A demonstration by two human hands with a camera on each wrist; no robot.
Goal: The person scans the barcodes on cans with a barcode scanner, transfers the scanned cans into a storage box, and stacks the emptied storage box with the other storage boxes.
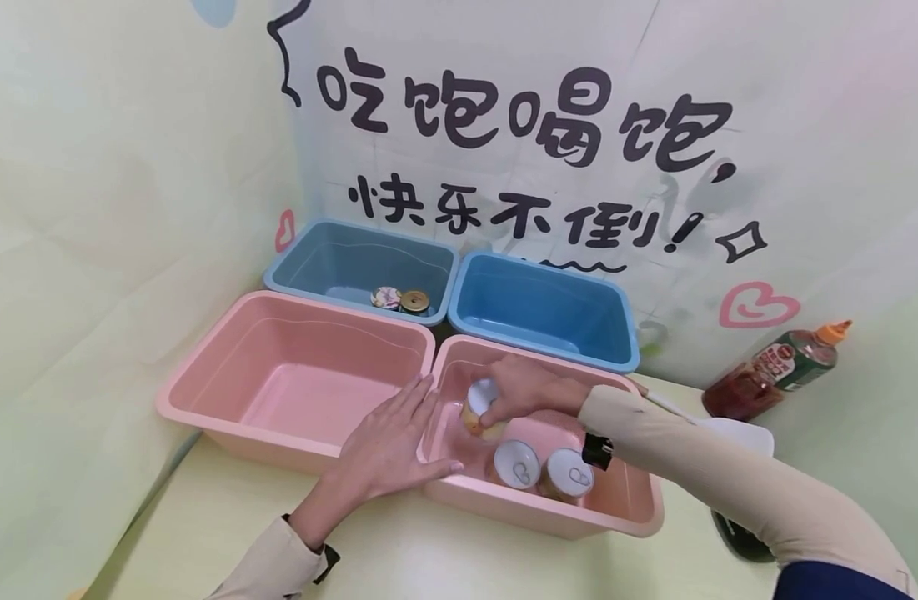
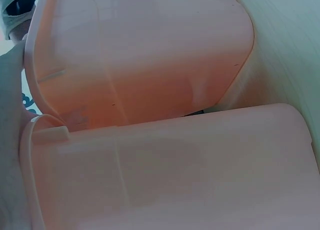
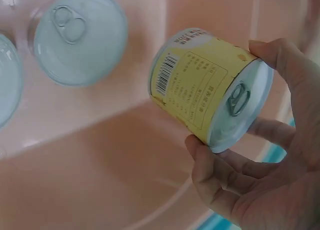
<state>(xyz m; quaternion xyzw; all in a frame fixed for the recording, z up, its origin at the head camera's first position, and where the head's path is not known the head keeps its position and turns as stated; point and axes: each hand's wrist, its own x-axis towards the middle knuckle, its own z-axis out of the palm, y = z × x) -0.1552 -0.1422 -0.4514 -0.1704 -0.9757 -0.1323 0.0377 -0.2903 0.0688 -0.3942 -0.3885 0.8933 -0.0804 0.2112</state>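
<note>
In the right pink bin [image 1: 631,500], the right hand [image 1: 524,388] grips a yellow-labelled can [image 1: 474,410] near its pull-tab end. The right wrist view has this can [image 3: 200,85] tilted, thumb on one side of the rim and fingers [image 3: 210,175] of the right hand [image 3: 270,160] on the other. Two more cans [image 1: 516,464] [image 1: 569,473] stand upright beside each other at the near side of that bin. The left hand [image 1: 389,442] lies with fingers extended over the adjoining rims of the two pink bins, holding nothing.
The left pink bin [image 1: 203,421] stands beside the right one. Behind are two blue bins; the left blue bin [image 1: 353,242] holds two small cans [image 1: 386,297] [image 1: 414,302], beside the right blue bin [image 1: 541,267]. A sauce bottle [image 1: 774,373] and a white object [image 1: 739,435] are at the right.
</note>
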